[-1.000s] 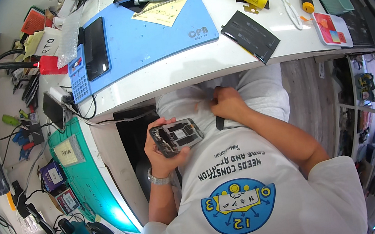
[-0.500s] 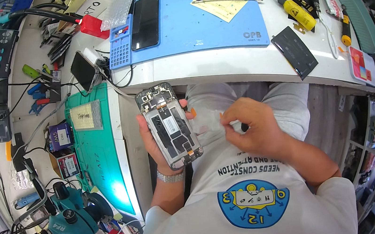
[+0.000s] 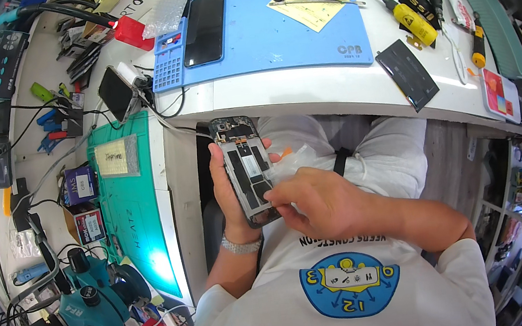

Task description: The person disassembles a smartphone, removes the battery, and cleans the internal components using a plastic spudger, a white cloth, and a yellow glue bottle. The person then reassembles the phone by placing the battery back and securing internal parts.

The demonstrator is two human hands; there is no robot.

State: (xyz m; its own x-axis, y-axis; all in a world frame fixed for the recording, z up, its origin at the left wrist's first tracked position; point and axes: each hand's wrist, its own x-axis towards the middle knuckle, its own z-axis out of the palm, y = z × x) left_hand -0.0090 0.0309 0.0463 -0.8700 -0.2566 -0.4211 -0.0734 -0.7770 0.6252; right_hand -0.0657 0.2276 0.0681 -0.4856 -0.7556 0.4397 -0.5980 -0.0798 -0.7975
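Upright in my left hand (image 3: 231,193) is a smartphone (image 3: 250,171) with its back off, showing a silver frame, dark inner parts and a white label. My left fingers wrap round its edges. My right hand (image 3: 322,204) is closed, its thumb and fingertips touching the phone's lower right part. What those fingertips pinch, if anything, is too small to make out. A clear plastic film (image 3: 295,160) with a small orange tab (image 3: 285,153) sits between the phone's right edge and my right hand; part of it is hidden behind the hand.
On the white bench ahead, a blue mat (image 3: 284,41) bears a dark smartphone (image 3: 205,28). A flat black battery (image 3: 407,74) and a yellow bottle (image 3: 413,23) lie to the right. At left are a green mat (image 3: 128,207) and a teal microscope (image 3: 98,303).
My right hand has moved left from above my lap onto the phone's lower right part. The phone has shifted slightly right and turned a little in my left hand.
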